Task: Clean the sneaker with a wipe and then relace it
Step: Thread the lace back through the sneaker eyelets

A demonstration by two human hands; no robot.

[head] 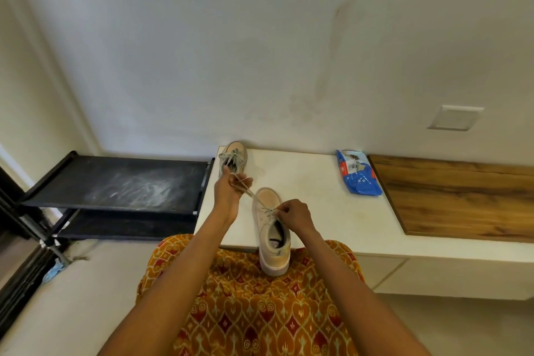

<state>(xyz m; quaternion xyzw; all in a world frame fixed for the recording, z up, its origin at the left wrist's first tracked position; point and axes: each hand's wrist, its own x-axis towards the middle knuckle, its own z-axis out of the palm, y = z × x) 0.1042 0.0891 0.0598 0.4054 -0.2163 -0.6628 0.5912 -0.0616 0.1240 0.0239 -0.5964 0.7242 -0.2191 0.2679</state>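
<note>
A beige sneaker (pixel 270 243) lies on the front edge of the white counter (pixel 312 205), heel towards me and hanging over my lap. Its pale lace (pixel 250 193) runs taut from the eyelets up to the left. My left hand (pixel 229 193) grips the lace end above and left of the toe. My right hand (pixel 291 215) pinches the lace at the eyelets on the tongue. A second, laced sneaker (pixel 234 154) stands at the counter's back left corner. A blue pack of wipes (pixel 357 173) lies at the back right.
A wooden panel (pixel 456 196) covers the counter's right part. A dusty black shoe rack (pixel 121 182) stands to the left of the counter. A wall plate (pixel 455 117) is on the wall behind. A blue scrap (pixel 53 270) lies on the floor at left.
</note>
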